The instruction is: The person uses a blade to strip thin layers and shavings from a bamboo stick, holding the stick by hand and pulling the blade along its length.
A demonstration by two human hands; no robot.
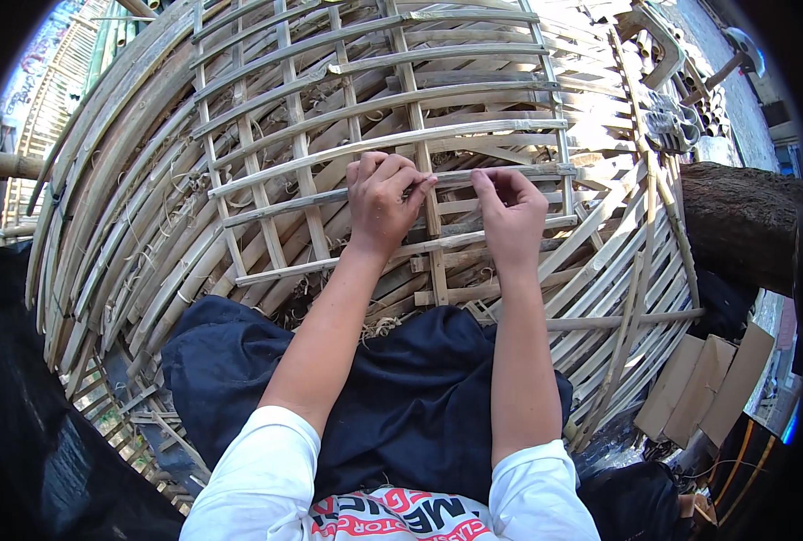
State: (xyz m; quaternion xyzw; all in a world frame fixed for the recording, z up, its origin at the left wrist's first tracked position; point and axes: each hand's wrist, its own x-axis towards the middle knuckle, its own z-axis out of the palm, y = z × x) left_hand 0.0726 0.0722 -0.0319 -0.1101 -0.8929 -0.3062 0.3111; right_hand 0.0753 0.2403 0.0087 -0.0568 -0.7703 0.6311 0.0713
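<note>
In front of me lies a lattice panel (pixel 280 171) of pale bamboo slats crossing several upright strips. My left hand (pixel 385 203) is closed round one of its cross slats, just left of the thick middle upright, with the thumb pointing right along it. To the right of that upright, my right hand (pixel 512 215) pinches the same bamboo slat (pixel 456 178) between thumb and curled fingers. A short stretch of the slat shows between the two hands. Whether a nail or tie sits under the fingers is hidden.
Stacked bent bamboo strips (pixel 127 194) lie beneath and left of the panel. More slats (pixel 600 352) fan out at the right. Beyond them are a thick dark log (pixel 739 225), cardboard pieces (pixel 708 388) and a hammer (pixel 726 68). Dark cloth (pixel 401 388) covers my lap.
</note>
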